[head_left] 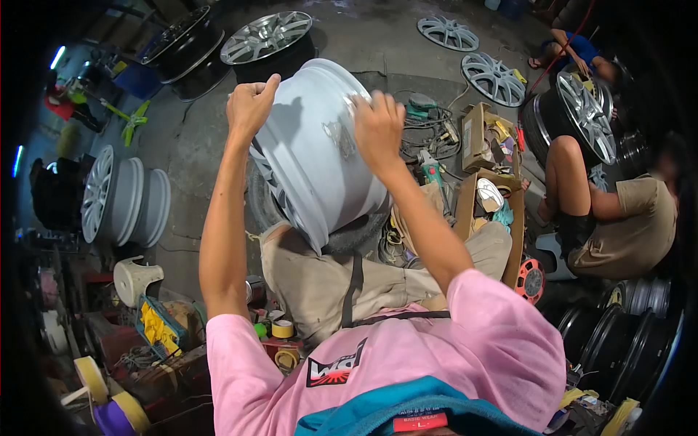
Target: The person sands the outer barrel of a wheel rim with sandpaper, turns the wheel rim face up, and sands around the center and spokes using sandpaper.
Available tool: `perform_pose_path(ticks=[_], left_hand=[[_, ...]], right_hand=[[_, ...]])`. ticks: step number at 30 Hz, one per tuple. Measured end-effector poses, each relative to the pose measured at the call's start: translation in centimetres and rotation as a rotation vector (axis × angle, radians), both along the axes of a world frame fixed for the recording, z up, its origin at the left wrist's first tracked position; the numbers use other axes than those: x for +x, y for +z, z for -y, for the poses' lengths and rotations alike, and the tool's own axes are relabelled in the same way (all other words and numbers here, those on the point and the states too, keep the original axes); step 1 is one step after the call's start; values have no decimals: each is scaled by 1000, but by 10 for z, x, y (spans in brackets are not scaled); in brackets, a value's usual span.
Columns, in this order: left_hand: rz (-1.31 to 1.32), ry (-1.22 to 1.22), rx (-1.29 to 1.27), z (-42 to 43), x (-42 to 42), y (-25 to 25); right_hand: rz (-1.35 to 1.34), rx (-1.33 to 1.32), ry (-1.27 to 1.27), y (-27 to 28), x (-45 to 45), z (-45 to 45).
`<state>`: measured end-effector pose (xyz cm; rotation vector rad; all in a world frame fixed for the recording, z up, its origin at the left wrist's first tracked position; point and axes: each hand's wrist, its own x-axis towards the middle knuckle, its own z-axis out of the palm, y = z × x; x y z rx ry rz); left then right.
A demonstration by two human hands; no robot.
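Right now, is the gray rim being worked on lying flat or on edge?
On edge: the gray rim has its curved outer wall facing up, its spokes facing left.

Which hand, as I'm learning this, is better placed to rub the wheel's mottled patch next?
Probably the right hand: it's beside the patch, while the left hand is across the wheel, at its edge.
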<state>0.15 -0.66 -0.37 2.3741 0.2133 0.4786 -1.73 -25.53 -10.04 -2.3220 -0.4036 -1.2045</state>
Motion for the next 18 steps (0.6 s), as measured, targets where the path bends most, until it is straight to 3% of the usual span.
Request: perform_pose_path(ticks=[3,7,11,13,14,16,18], left_hand=[[-5,11,13,-1,-1,3],[-38,2,64,-5,2,2],[8,-7,64,-3,4,-2],[-9,-61,206,-7,7,-3],[-6,-56,209,-8,8,-1],[-167,-119,389,-6,6,9],[-83,-180,462,7,2,13]], right_hand=[[-67,-95,16,17,22,-8],[-60,-78,25,-4,-35,24],[-395,78,281,-38,-117,94],[-440,351,336,-40,-132,122],[-437,352,343,-47,-129,136],[-650,862,393,-62,-121,153],[-678,980,438,-64,-118,151]])
